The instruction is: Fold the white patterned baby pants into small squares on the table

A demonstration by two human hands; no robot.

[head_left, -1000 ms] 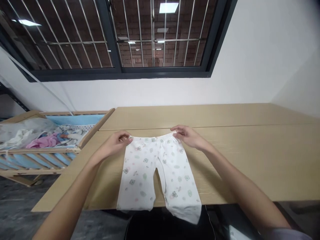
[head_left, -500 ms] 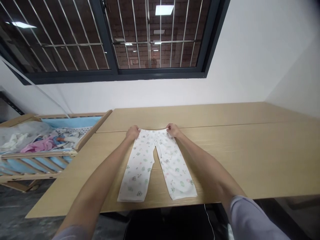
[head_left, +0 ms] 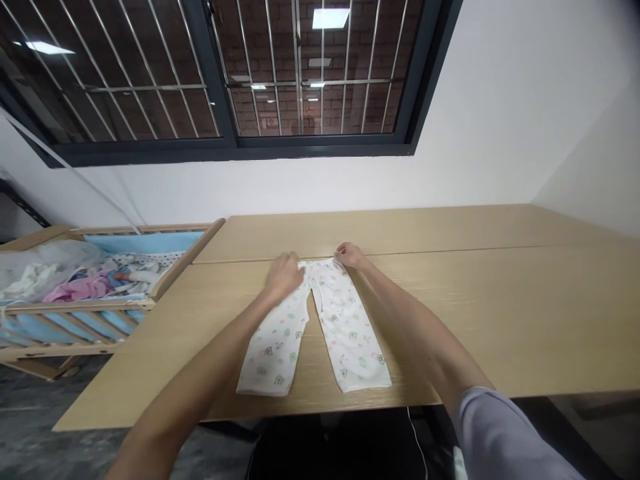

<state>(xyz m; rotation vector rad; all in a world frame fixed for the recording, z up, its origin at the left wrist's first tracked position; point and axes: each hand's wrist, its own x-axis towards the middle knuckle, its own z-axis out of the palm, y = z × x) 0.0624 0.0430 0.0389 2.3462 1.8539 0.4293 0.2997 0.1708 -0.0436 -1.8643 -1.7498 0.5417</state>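
Across the wood-grain table (head_left: 450, 320), soft printed baby leggings (head_left: 345, 333) lie flat; right hand (head_left: 351, 254) clenches waistband (head_left: 323, 262), left hand's (head_left: 285, 277) grip released.

White baby trousers (head_left: 345, 327) dotted with green and pink prints.

A light wood-grain table (head_left: 500, 313) runs across the view, its top made of two panels meeting at a straight seam (head_left: 450, 248). White baby pants (head_left: 345, 333) with a small green-and-pink print lie flat on the nearer panel, waistband just at the seam and both legs stretched toward the near edge, slightly apart. Just left of the table stands a wooden crib (head_left: 75, 310), heaped with white and pink clothes (head_left: 83, 289) on its blue-lined bed.
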